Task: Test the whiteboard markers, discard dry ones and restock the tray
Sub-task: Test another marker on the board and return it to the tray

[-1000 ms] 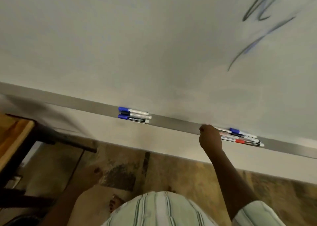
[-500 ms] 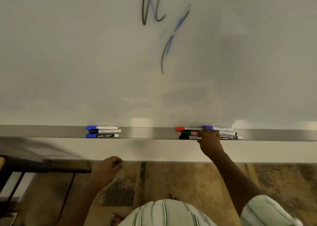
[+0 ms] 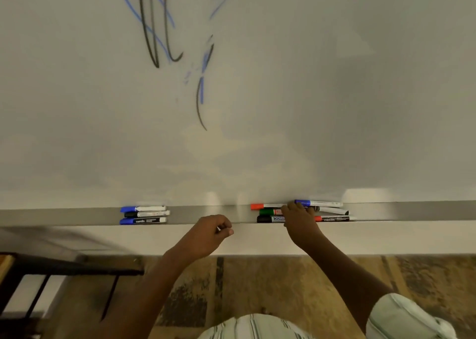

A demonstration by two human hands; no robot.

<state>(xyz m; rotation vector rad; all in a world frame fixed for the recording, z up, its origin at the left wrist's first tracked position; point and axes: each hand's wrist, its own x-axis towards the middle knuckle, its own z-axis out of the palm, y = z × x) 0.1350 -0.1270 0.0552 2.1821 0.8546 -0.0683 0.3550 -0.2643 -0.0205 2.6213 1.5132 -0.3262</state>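
Note:
A grey metal tray (image 3: pixel 211 213) runs along the bottom of the whiteboard (image 3: pixel 283 94). Three markers lie at its left: a blue-capped one (image 3: pixel 143 208), a black-capped one (image 3: pixel 146 213) and a blue "camlin" one (image 3: pixel 143 220). To the right lies a group of several markers: red-capped (image 3: pixel 265 206), green (image 3: pixel 270 212), black (image 3: pixel 270 219), blue-capped (image 3: pixel 319 203) and red "camlin" (image 3: pixel 333 219). My right hand (image 3: pixel 298 219) rests on this group, its fingers curled over the markers; which one it grips is hidden. My left hand (image 3: pixel 210 233) hovers just below the tray with fingers curled and nothing visible in it.
Black and blue test strokes (image 3: pixel 159 29) mark the whiteboard's upper left. A dark-framed table (image 3: pixel 51 269) stands at the lower left. Patterned brown floor (image 3: pixel 257 287) lies below the wall.
My left hand rose from near the floor up to the tray's front edge. My right hand stayed on the right marker group. The view steadied and moved closer.

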